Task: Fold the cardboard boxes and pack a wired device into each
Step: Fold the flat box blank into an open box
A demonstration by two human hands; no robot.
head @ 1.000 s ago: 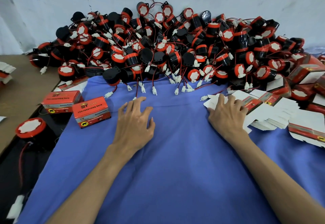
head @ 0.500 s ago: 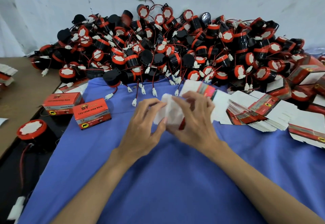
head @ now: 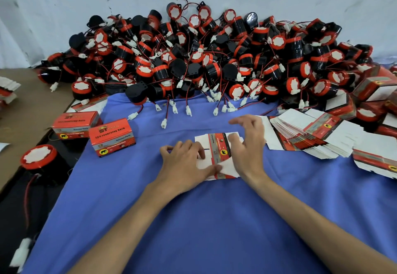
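A flat red-and-white cardboard box blank (head: 217,147) lies on the blue cloth (head: 214,220) in front of me. My left hand (head: 184,164) has curled fingers on the blank's left white flap, with the thumb pinching its near edge. My right hand (head: 247,147) rests on the blank's right side with its thumb on the card and its fingers spread and lifted. A big pile of black-and-red wired devices (head: 204,63) with white plugs fills the back of the table.
A fanned stack of flat blanks (head: 311,132) lies right of my right hand. Two folded red boxes (head: 111,137) stand at the left. A single device (head: 38,159) sits at the far left. More boxes (head: 373,89) crowd the right edge.
My right hand took one blank off the stack and both hands brought it to the middle. The blank went from held up between my hands to lying flat on the cloth.
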